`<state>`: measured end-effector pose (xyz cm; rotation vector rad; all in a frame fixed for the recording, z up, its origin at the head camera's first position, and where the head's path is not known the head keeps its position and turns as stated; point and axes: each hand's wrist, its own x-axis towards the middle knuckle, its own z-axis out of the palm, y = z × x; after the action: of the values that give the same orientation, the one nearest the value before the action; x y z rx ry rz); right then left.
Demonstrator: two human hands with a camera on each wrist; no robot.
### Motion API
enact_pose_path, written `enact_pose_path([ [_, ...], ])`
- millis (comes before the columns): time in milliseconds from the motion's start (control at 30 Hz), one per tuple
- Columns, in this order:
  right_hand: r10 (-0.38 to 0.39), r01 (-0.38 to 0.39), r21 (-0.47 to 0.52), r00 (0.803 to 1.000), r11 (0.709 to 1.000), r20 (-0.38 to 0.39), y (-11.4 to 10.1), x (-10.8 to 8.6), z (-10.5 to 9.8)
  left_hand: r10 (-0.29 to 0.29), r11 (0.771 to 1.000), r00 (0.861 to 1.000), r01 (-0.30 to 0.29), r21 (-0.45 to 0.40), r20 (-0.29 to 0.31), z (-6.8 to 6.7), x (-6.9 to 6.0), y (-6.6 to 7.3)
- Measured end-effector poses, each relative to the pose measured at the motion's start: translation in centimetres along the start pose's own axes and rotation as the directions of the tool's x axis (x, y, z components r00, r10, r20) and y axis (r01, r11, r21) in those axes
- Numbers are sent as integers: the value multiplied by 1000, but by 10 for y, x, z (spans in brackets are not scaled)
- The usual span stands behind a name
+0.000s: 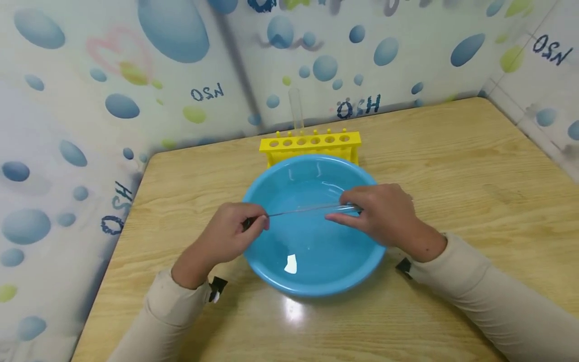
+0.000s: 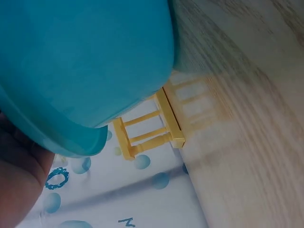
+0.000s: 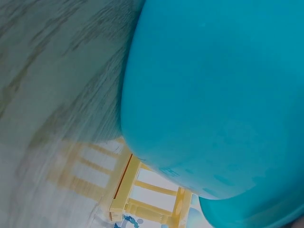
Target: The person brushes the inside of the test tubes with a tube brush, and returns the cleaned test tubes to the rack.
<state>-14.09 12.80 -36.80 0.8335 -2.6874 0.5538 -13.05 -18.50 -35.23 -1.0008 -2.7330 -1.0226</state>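
Observation:
Over a round blue basin (image 1: 312,289) of water, my right hand (image 1: 384,213) grips a clear glass test tube (image 1: 339,208), which lies nearly level. My left hand (image 1: 232,229) pinches the thin wire handle of what looks like a test tube brush (image 1: 278,214). The wire runs right, into the tube; its far end is hidden near the right fingers. In the left wrist view, part of the left hand (image 2: 21,175) shows beside the basin's rim (image 2: 57,140). The right wrist view shows mostly the basin's outer wall (image 3: 204,95).
Just behind the basin stands a yellow test tube rack (image 1: 309,143), with another clear test tube (image 1: 296,110) upright in it. The wooden table (image 1: 452,166) meets a patterned wall (image 1: 249,60) at the back.

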Motion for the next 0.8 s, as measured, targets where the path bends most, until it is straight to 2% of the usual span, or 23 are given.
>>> enact_pose_path([
  [200, -8, 8, -10, 1000, 1000, -7, 0, 0, -1, 14, 997, 999, -17, -70, -31, 8, 2, -4],
  [433, -21, 21, 2, 1000, 1000, -1, -1, -1, 0, 84, 991, 992, -93, -96, -96, 15, -1, -14],
  [600, -35, 35, 1, 999, 999, -20, -1, 0, -1, 116, 970, 982, -145, -195, -150, 15, -2, -21],
  [700, -30, 30, 1, 1000, 1000, -7, -1, 0, -1, 128, 955, 979, -165, -247, -157, 15, -2, -23],
  [800, -27, 27, -2, 1000, 1000, 4, -1, 1, -1, 118, 954, 982, -153, -258, -148, 16, -3, -24],
])
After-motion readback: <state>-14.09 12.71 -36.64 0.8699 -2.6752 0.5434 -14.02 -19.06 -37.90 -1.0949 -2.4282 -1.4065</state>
